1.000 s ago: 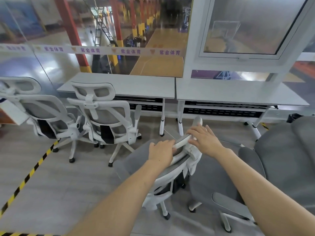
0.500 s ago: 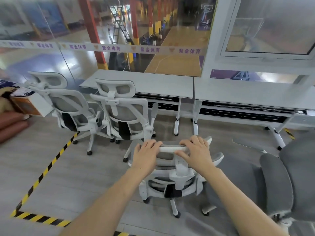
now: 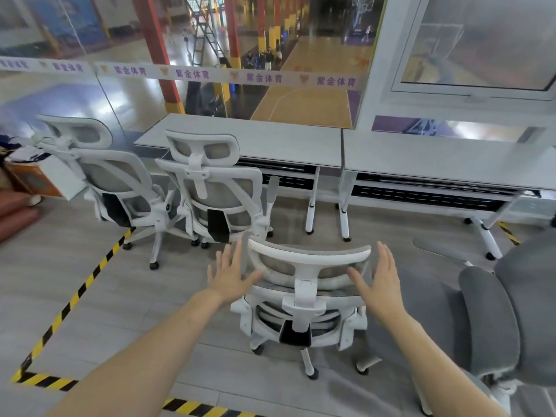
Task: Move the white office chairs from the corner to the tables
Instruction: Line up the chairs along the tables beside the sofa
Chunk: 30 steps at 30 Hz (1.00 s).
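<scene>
Fingers [image 3: 231,257] on both hands are spread and off the headrest [image 3: 310,260] they gripped half a second ago. Left hand [image 3: 230,276] and right hand [image 3: 380,279] flank it; the white chair [image 3: 301,311] stands released just short of the tables [image 3: 270,142], apparently delivered.

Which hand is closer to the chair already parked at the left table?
The left hand: it hovers open just right of the parked chair. The right hand is farther, across the nearest chair's headrest.
</scene>
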Motion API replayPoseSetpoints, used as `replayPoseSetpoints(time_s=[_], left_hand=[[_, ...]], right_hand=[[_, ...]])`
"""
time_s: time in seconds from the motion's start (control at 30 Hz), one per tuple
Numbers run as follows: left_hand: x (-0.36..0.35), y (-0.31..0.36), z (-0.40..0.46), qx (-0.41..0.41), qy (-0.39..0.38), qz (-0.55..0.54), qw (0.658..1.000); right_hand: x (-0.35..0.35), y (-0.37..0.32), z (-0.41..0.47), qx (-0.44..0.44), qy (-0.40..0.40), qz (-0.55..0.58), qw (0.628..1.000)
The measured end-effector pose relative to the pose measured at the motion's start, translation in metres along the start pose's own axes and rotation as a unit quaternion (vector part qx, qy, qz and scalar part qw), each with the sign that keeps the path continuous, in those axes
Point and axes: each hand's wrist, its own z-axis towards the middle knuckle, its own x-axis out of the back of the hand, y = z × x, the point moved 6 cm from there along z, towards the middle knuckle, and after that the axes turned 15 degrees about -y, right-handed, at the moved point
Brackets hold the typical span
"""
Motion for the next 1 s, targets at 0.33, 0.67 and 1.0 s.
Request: replayPoseSetpoints(time_s=[0.33, 0.67, 1.0], left_hand=[[-0.030, -0.020, 0.039, 0.085, -0.089, 0.012, 0.992], [-0.038, 0.008, 0.047, 0.061, -0.104, 0.014, 0.993], [-0.028, 0.032, 0.070, 0.069, -0.128, 0.110, 0.983]], right_hand=[[-0.042, 0.063, 0.003, -0.180, -0.130, -0.052, 0.974], [-0.027, 0.082, -0.005, -0.222, -0.126, -0.084, 0.963], [-0.026, 0.073, 0.002, -0.298, -0.149, -0.115, 0.936]])
